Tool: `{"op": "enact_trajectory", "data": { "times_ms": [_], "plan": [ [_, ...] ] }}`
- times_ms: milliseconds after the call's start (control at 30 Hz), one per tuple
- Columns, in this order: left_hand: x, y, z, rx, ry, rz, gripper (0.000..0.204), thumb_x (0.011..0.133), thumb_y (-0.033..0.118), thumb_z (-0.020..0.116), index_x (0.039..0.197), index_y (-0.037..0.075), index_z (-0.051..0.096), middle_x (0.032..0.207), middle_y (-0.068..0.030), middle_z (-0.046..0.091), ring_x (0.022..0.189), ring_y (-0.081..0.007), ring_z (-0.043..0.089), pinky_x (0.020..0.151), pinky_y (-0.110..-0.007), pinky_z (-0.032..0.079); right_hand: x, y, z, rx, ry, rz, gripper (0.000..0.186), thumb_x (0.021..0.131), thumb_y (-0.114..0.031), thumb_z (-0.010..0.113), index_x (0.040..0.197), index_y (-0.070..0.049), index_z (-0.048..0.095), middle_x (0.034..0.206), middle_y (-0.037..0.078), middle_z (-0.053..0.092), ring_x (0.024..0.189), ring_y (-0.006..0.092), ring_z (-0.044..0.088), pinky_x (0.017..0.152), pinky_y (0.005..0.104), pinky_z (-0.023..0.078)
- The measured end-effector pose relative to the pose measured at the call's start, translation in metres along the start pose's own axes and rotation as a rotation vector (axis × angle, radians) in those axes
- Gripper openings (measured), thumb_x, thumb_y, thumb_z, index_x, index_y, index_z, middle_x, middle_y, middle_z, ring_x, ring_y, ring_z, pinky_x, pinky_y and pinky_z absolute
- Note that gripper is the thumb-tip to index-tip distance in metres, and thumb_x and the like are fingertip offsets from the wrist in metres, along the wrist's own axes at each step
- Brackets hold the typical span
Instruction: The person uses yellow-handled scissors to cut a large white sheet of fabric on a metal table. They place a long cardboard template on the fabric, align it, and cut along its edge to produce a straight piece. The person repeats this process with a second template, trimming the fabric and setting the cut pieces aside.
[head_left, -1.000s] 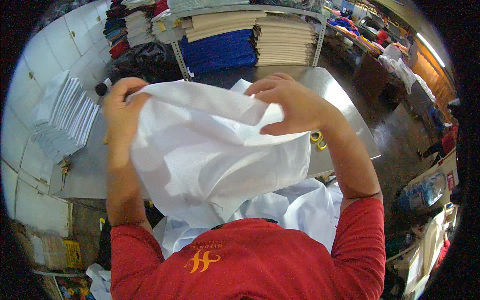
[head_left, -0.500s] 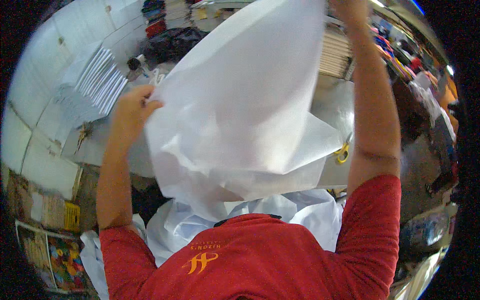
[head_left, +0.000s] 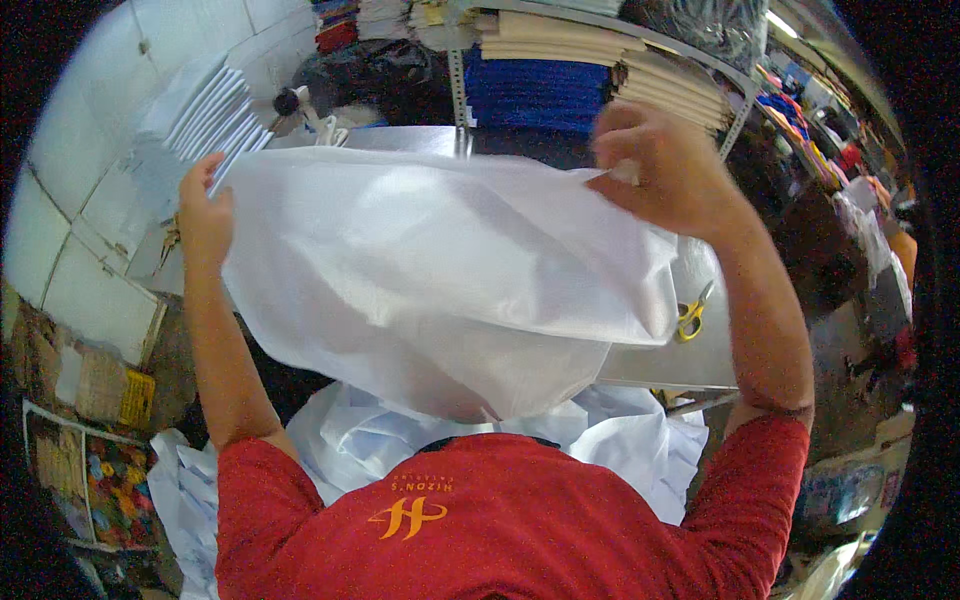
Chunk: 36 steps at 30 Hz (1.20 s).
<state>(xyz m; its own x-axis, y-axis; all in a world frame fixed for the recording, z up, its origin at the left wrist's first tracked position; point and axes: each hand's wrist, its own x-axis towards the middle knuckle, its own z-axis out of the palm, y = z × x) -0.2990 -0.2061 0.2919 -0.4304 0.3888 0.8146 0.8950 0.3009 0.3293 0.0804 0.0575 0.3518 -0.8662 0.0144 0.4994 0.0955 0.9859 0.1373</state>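
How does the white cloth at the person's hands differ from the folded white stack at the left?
The white cloth is a loose sheet spread between the left hand and the right hand, while the folded stack lies in many neat layers. The white cloth bulges and creases softly; the folded stack shows straight, parallel edges. The white cloth fills the middle of the view; the folded stack takes up less, farther back. Both are white.

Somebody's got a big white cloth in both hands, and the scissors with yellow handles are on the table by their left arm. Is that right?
Not quite: the scissors are by the right arm, not the left. The head view shows them on the table there, and both hands do have the big white cloth.
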Motion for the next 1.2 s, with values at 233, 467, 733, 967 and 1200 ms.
{"op": "enact_trajectory", "data": {
  "times_ms": [233,467,733,967,1200],
  "plan": [
    [-0.057,0.182,0.054,-0.367,-0.219,0.444,0.048,0.076,0.013,0.066,0.120,0.002,0.051,0.116,-0.0180,0.056,0.107,-0.0331,0.055,0.091,-0.041,0.042,0.019,-0.041,0.021,0.533,0.089,0.062,0.015,0.074,-0.016,0.066,0.073,-0.003,0.058,0.076,0.015,0.061,0.076,0.0362,0.060,0.066,0.0444,0.048],
    [-0.042,0.142,0.047,-0.381,0.067,0.262,0.023,0.071,0.000,0.059,0.093,0.002,0.063,0.087,-0.0117,0.063,0.080,-0.0254,0.061,0.073,-0.033,0.048,-0.038,-0.031,0.024,0.303,-0.534,0.316,0.016,0.079,-0.014,0.062,0.091,-0.005,0.064,0.083,0.019,0.064,0.083,0.0378,0.062,0.071,0.0427,0.050],
    [-0.127,0.063,0.072,0.052,-0.603,0.112,0.021,0.074,0.017,0.070,0.094,0.011,0.066,0.088,-0.0094,0.066,0.083,-0.0307,0.062,0.071,-0.040,0.049,-0.130,0.037,-0.041,0.463,0.534,0.746,0.033,0.085,-0.009,0.051,0.117,-0.005,0.060,0.098,0.001,0.063,0.083,0.0092,0.057,0.073,0.0234,0.045],
    [-0.326,-0.010,0.095,0.110,-0.695,-0.265,0.018,0.077,0.013,0.058,0.093,0.014,0.066,0.092,-0.0117,0.063,0.090,-0.0345,0.059,0.077,-0.043,0.048,-0.216,0.126,-0.146,-0.392,0.784,1.004,0.036,0.086,-0.013,0.052,0.120,-0.002,0.055,0.104,0.010,0.062,0.086,0.0183,0.060,0.077,0.0341,0.049],
    [-0.183,0.021,0.002,-1.116,-0.792,-1.179,0.039,0.090,0.032,0.052,0.113,0.003,0.061,0.114,-0.0114,0.063,0.099,-0.0257,0.063,0.081,-0.043,0.052,-0.183,0.078,-0.125,-0.011,0.596,0.812,0.043,0.085,-0.011,0.052,0.125,0.003,0.048,0.102,0.016,0.062,0.081,0.0244,0.065,0.073,0.0431,0.054]
  ]
}}
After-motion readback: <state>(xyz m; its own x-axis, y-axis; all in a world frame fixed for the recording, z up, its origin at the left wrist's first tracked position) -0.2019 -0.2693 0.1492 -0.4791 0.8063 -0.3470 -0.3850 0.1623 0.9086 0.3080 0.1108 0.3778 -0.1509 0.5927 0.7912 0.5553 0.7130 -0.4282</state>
